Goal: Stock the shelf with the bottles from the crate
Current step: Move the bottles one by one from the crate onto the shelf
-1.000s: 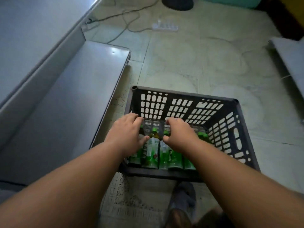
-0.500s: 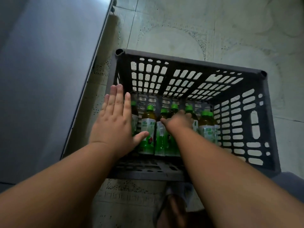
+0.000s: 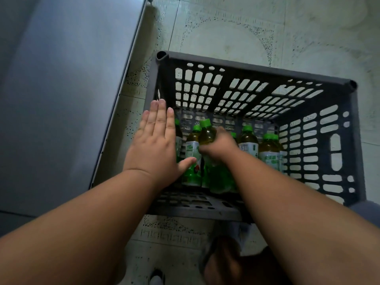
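At nine o'clock I'm seeing the grey shelf point(image 3: 61, 99) lying beside the crate point(image 3: 257, 67) on the floor. My left hand point(image 3: 156, 149) is hovering flat over the crate's left wall, fingers straight and holding nothing. Towards three o'clock, my right hand point(image 3: 221, 146) is gripping a green-capped bottle point(image 3: 206, 133), its cap standing above the other bottles point(image 3: 267, 149) in the crate.

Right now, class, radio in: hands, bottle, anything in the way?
Left hand open, flat over crate edge. Right hand gripping bottle, raised above others. Path to shelf looks clear.
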{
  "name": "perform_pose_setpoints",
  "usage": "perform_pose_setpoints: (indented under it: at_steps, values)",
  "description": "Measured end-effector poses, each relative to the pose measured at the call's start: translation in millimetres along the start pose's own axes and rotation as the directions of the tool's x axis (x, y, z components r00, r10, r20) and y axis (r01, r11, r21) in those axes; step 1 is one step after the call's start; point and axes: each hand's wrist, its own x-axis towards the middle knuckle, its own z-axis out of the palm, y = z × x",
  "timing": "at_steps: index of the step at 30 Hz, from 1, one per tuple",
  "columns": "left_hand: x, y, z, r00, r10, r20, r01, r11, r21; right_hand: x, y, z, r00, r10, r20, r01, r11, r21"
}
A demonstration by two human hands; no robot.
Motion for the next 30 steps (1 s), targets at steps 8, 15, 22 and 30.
perform_pose_setpoints:
  at_steps: [8, 15, 22, 30]
  values:
    - [-17.9, -21.8, -40.4, 0.998, -0.058, -0.039, 0.028, 0.845, -0.534, -92.4, -98.9, -61.5, 0.908, -0.418, -0.037, 0.419, 0.894, 0.161]
    - [-95.7, -102.7, -131.3, 0.936, -0.326, -0.131, 0.082, 0.565, -0.821, -225.3, -218.3, -70.4, 0.707, -0.69, -0.152, 0.694, 0.637, 0.336]
    - [-155.5, -210.3, -178.8, 0.846, -0.462, -0.266, 0.05, 0.565, -0.823, -325.1, -325.9, -19.9, 0.497, -0.865, -0.07, 0.818, 0.44, 0.371]
    - [-149.5, -297.6, -160.5, 0.789, -0.515, -0.336, 0.115, 0.66, -0.742, -322.0, -404.9, 40.2, 0.382, -0.919, -0.098, 0.912, 0.357, 0.201]
